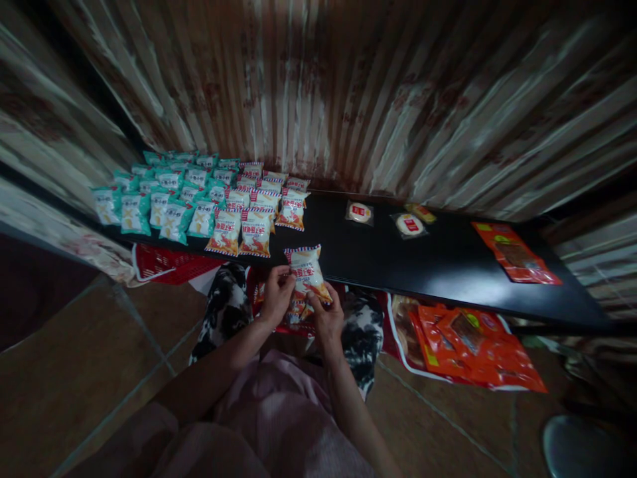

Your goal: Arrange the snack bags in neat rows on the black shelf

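Observation:
A small white and orange snack bag [307, 271] with a striped top edge is held upright at the front edge of the black shelf [358, 255]. My right hand [327, 315] grips its lower right corner between thumb and fingers. At the bag's left side, my left hand [279, 295] pinches the edge with bent fingers. Beneath the hands, a red basket [293, 328] between my knees contains more such bags, partly hidden. Matching white and orange bags [255, 232] stand in rows on the shelf, left of centre.
Rows of teal snack bags [174, 219] fill the shelf's left end. Round white packets [359, 212] and an orange packet [517, 253] lie to the right. Below the shelf are a red basket [149, 262] and another with orange packets [468, 342]. A corrugated wall [318, 99] stands behind.

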The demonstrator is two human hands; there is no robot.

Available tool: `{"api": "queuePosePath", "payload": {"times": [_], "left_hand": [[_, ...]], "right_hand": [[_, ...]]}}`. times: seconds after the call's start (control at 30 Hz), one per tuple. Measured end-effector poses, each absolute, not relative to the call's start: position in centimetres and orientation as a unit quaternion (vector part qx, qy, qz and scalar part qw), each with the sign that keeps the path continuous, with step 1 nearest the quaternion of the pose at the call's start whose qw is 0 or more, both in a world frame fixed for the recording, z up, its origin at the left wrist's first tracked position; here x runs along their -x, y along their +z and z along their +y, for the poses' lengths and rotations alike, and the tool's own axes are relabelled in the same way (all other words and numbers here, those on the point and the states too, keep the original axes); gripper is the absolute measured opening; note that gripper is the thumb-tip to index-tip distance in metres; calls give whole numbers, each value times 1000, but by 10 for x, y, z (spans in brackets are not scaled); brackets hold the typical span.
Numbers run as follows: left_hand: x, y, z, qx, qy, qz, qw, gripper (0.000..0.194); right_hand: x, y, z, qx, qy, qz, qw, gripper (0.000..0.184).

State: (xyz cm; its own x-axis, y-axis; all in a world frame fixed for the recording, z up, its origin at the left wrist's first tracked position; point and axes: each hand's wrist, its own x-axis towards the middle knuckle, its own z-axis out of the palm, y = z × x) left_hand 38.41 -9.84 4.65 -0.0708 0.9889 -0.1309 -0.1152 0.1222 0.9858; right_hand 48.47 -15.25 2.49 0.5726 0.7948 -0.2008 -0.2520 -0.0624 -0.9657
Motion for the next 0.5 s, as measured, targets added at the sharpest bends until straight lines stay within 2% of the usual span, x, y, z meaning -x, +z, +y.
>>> {"api": "queuePosePath", "payload": {"times": [0.13, 0.3, 0.5], "left_hand": [[-385, 57, -101, -419, 500, 499, 571, 29], [-386, 67, -103, -396, 484, 479, 615, 37], [-383, 67, -101, -351, 471, 495, 640, 42]], "right_hand": [[-484, 27, -156, 643, 300, -319, 629, 47], [-486, 29, -161, 667, 132, -489, 546, 36], [-479, 31, -166, 629, 38, -614, 476, 47]]}}
